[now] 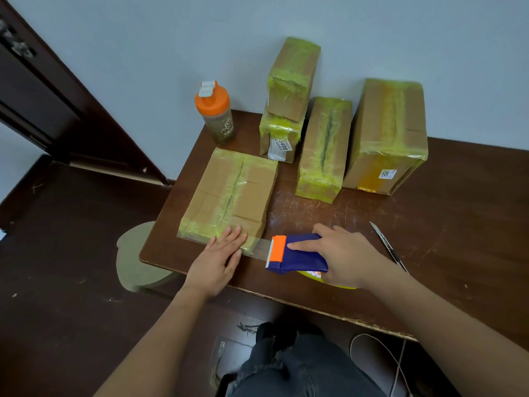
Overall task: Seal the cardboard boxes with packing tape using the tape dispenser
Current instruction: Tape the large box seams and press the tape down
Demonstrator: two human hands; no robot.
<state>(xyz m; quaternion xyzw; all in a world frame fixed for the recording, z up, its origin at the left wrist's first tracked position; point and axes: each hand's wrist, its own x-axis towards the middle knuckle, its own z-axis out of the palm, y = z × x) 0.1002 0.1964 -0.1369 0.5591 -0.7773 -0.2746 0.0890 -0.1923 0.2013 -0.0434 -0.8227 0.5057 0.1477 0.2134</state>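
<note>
Your left hand (220, 257) presses flat on the box (229, 196); tape (257, 246) stretches rightward to the dispenser (297, 253) your right hand (340, 256) grips.

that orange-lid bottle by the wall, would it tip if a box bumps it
Probably yes: the bottle is tall and narrow and stands upright near the table edge. It looks round, so once down it would likely roll. How full it is, I cannot tell.

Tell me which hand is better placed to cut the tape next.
The right hand. It already grips the dispenser, whose toothed blade sits at the stretched tape. The left hand lies flat, pressing the tape end onto the box, and probably should stay there.
</note>
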